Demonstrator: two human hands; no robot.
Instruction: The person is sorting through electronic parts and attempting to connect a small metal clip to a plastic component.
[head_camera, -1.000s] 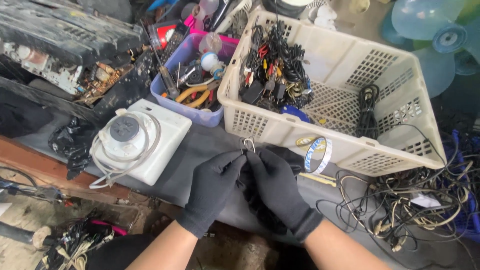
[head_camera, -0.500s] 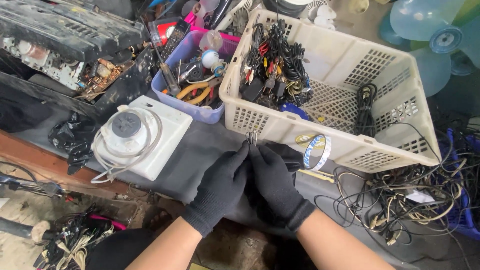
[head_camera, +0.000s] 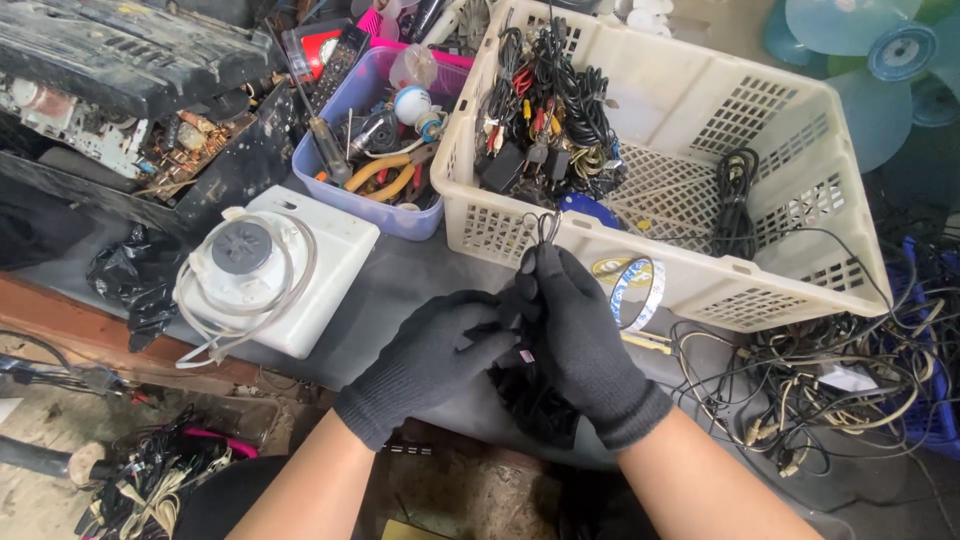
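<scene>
Black knit gloves cover both hands, which meet over the front edge of the dark desk (head_camera: 410, 290). The right hand (head_camera: 580, 335) is closed around a thin black cable (head_camera: 541, 232), pinching it between thumb and fingertips so that a small loop of it sticks up just above the fingers, in front of the near wall of the cream plastic basket (head_camera: 700, 285). The left hand (head_camera: 435, 355) lies just beside the right, its fingers curled in and touching the same cable lower down, where the cord drops between the two palms into a dark bundle below the wrists; how firmly the left grips cannot be told.

The basket stands just beyond the hands and holds a tangle of black leads with coloured plugs at its left end and a coiled black cord (head_camera: 735, 200) against its right side. A roll of patterned tape (head_camera: 632, 290) leans on the basket's front wall, near the right hand. To the left of the hands sits a white square appliance (head_camera: 275, 270) with a round grey dial and a pale cord wound about it. Behind it a purple tray (head_camera: 345, 195) carries orange-handled pliers (head_camera: 390, 172) and a screwdriver. A heap of loose wires (head_camera: 800, 390) lies to the right.
</scene>
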